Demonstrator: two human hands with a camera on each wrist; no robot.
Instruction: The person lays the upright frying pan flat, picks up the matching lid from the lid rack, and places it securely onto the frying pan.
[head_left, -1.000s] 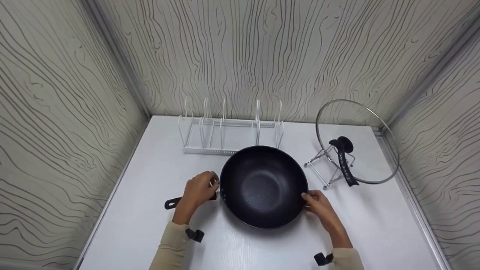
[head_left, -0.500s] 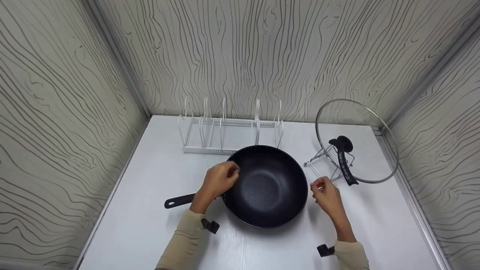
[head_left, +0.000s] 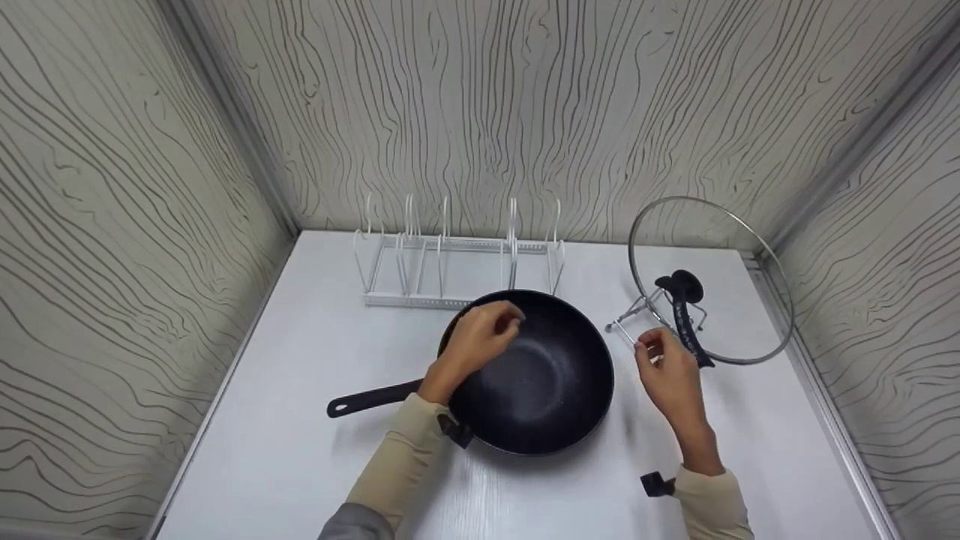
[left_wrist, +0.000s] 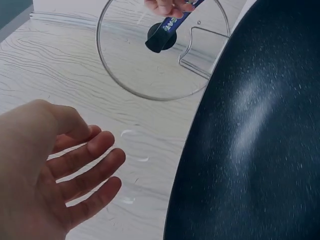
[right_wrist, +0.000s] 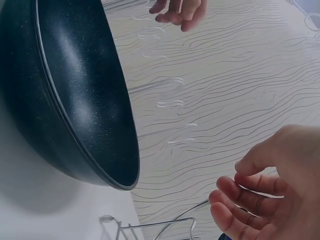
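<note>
So the pan (head_left: 536,397) sits upright on the white table (head_left: 285,465), roughly mid-table, with its black handle (head_left: 379,397) pointing left. The left hand (head_left: 480,337) hangs over the pan's left side, fingers loosely bent and not gripping anything. The right hand (head_left: 670,375) is off to the right of the pan, same deal: relaxed, half-curled fingers, nothing in them. It's right by the wire stand (head_left: 626,333) where the glass lid (head_left: 727,300) leans back at a tilt, black grip (head_left: 682,315) facing front. The right wrist view shows those fingertips clear of the pan. The white rack (head_left: 420,302) stands just behind the pan; can't tell if they're touching.
</note>
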